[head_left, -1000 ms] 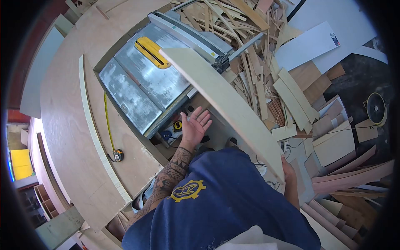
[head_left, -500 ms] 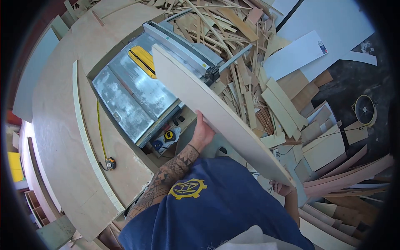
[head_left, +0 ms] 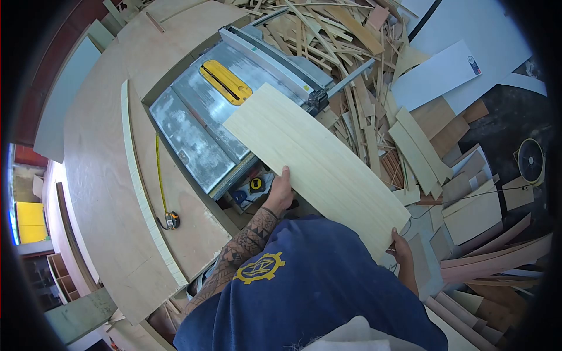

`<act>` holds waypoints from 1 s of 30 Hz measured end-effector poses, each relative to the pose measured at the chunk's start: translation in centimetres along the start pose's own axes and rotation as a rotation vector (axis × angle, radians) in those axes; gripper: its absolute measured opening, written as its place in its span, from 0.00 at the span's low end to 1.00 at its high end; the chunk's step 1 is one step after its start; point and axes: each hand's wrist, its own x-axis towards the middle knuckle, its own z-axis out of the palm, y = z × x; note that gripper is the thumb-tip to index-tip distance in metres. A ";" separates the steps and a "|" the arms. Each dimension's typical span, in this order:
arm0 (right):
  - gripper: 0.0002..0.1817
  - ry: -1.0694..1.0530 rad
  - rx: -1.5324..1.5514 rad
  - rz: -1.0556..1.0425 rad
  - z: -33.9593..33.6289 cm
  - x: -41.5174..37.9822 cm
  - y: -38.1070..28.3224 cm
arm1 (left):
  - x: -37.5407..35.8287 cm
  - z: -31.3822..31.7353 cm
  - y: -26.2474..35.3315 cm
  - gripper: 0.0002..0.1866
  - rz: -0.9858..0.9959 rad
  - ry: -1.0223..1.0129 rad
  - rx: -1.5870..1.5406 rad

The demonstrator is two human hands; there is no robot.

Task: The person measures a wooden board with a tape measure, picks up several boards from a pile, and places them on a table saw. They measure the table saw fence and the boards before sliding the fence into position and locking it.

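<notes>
Right hand [head_left: 402, 248]: a slack pinch here could let the board [head_left: 328, 169] swing, since this hand has only the near end.
Left hand [head_left: 281, 194]: a slip could tip the board, as the thumb laps just the long edge; fingers beneath are hidden.
Saw [head_left: 196, 146]: a tilted far corner could scrape the metal top or the yellow insert [head_left: 226, 82].
Fence [head_left: 266, 62]: turning the board carelessly could knock it.
Hold: hands well apart, both closed on the board, right at its near end, left partway along the side.
Board reach: broad face up, from right hand past left, far end over the saw; contact there, cannot tell.
</notes>
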 end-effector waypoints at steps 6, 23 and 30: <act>0.42 -0.113 0.870 -0.374 6.6 0.1 -0.9 | 0.3 -3.7 7.3 0.26 0.414 0.385 1.101; 0.43 0.143 0.730 -0.265 9.2 -1.9 -2.8 | 5.2 -3.7 11.4 0.25 0.561 0.380 1.404; 0.41 0.108 0.704 -0.392 9.5 -1.4 -2.1 | 4.9 -3.2 12.0 0.25 0.511 0.379 1.400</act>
